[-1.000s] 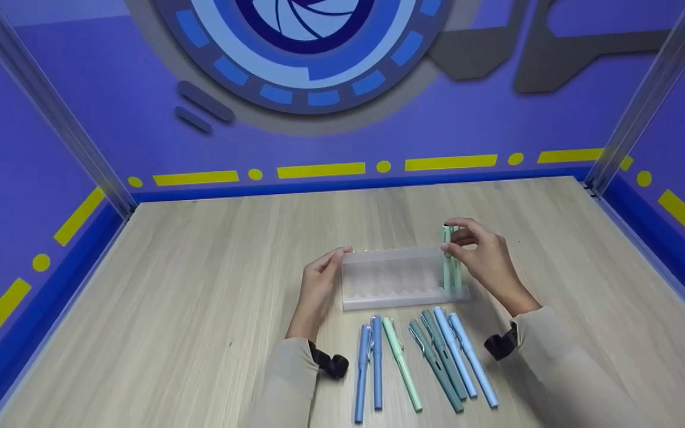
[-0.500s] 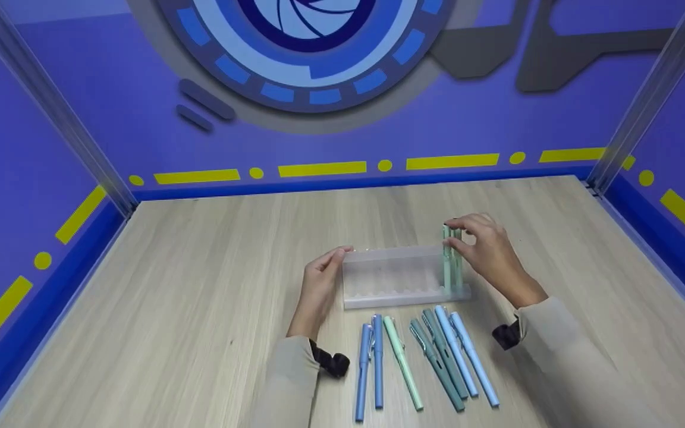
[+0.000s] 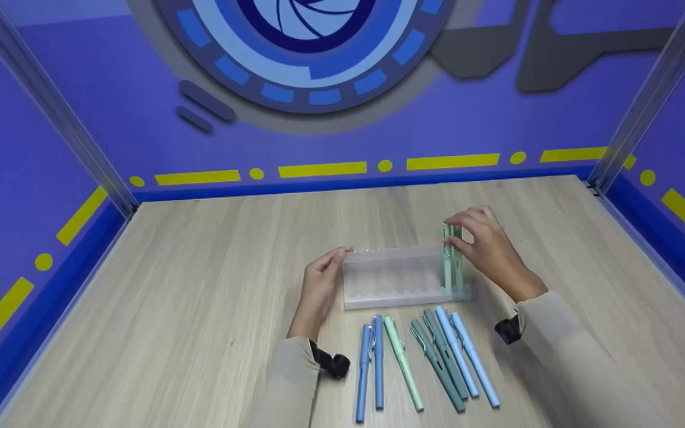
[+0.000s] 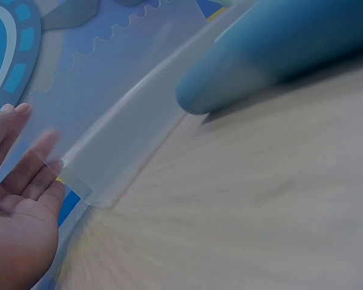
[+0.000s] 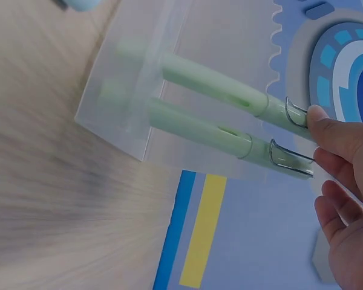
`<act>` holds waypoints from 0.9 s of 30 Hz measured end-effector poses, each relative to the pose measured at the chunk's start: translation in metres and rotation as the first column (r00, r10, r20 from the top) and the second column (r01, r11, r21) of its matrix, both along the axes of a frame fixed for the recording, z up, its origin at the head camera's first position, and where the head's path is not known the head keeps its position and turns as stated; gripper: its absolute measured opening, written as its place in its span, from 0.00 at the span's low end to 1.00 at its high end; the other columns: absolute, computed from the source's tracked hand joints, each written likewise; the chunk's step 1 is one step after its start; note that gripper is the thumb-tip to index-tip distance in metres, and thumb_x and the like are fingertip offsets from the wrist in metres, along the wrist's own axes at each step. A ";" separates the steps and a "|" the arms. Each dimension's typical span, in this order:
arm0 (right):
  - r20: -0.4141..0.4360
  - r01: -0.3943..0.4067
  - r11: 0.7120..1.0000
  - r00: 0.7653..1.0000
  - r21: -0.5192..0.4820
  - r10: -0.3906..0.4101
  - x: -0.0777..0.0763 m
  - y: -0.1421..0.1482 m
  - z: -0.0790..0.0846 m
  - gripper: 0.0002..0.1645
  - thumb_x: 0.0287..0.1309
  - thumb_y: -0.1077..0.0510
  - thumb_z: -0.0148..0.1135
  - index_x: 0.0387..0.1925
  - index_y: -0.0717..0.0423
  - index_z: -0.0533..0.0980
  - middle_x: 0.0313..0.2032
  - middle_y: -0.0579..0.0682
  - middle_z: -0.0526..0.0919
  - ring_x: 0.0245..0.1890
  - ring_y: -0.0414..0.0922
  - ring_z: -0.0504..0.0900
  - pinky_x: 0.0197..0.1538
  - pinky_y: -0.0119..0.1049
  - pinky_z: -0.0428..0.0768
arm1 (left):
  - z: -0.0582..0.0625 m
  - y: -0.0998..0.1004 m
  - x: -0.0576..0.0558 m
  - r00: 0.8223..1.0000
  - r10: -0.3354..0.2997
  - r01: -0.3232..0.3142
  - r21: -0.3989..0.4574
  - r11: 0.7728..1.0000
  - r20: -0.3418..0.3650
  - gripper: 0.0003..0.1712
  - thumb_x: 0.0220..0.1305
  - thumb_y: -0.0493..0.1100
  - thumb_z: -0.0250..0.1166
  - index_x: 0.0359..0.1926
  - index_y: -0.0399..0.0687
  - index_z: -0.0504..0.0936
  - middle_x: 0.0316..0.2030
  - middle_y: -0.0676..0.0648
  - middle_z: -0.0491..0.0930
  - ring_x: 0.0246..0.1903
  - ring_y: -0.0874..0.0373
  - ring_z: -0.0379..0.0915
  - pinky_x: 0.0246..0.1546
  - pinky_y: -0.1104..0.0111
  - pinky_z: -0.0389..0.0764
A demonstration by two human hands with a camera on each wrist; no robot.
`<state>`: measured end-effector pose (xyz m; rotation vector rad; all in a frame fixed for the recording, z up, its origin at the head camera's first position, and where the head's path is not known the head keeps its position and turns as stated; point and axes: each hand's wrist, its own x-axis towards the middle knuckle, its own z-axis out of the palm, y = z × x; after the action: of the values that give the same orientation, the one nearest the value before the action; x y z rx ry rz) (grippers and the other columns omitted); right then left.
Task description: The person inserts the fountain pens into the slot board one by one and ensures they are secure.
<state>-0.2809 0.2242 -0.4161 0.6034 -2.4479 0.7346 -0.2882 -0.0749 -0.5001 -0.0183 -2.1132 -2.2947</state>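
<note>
Left hand (image 3: 320, 282) pinches the upper left corner of the clear pen stand (image 3: 393, 276), thumb in front, other fingers reaching behind the panel. Right hand (image 3: 488, 252) pinches the top of the inner pale green pen (image 5: 215, 84); in the right wrist view the thumb tip presses on its cap end, lower fingers loosely bent. Gap between thumb and index is small, just the pen.

Stand is upright on the table (image 3: 200, 285), around the middle, a bit toward the right edge. Inner pale green pen stands in its right end, next to the outer pale green pen (image 5: 199, 131); both upright, clip ends up, foot ends behind the stand's frosted lower lip.

Loose pens lie on the table between the stand and the near edge, roughly lengthwise. Leftmost two: first blue pen (image 3: 362, 374) and second blue pen (image 3: 378, 362), side by side. Then a light green pen (image 3: 403, 362), by itself, slanted. Then two dark green pens (image 3: 437, 367) close together, slanted. Rightmost two: first light blue pen (image 3: 456, 351) and second light blue pen (image 3: 476, 362), same slant, the latter closest to the table's right edge.
</note>
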 end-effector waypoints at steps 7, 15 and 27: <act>0.016 0.000 1.000 1.000 0.007 0.000 -0.004 0.000 -0.002 0.18 0.50 0.63 0.72 0.45 0.59 0.81 0.45 0.55 0.83 0.50 0.53 0.73 0.52 0.48 0.79 | 0.000 0.000 0.000 1.000 -0.002 0.002 0.011 1.000 0.008 0.19 0.69 0.52 0.58 0.52 0.47 0.82 0.55 0.49 0.81 0.64 0.55 0.69 0.69 0.67 0.66; 0.023 0.002 1.000 1.000 -0.001 -0.002 -0.007 -0.001 -0.006 0.18 0.50 0.61 0.72 0.45 0.59 0.81 0.46 0.54 0.83 0.49 0.52 0.73 0.52 0.47 0.79 | -0.001 0.000 -0.001 1.000 -0.014 0.014 0.033 0.999 -0.006 0.18 0.70 0.49 0.57 0.53 0.44 0.82 0.55 0.47 0.81 0.64 0.55 0.68 0.69 0.67 0.66; 0.078 0.011 0.999 0.997 -0.031 -0.008 -0.008 0.001 -0.008 0.20 0.53 0.60 0.70 0.49 0.59 0.79 0.51 0.57 0.81 0.55 0.54 0.72 0.57 0.51 0.76 | -0.001 0.000 -0.001 1.000 0.004 -0.004 -0.003 1.000 -0.021 0.23 0.65 0.58 0.60 0.51 0.47 0.83 0.53 0.49 0.82 0.63 0.57 0.70 0.68 0.66 0.67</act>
<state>-0.2893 0.2254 -0.4238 0.5605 -2.5033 0.8057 -0.2887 -0.0749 -0.5015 -0.0386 -2.1053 -2.2785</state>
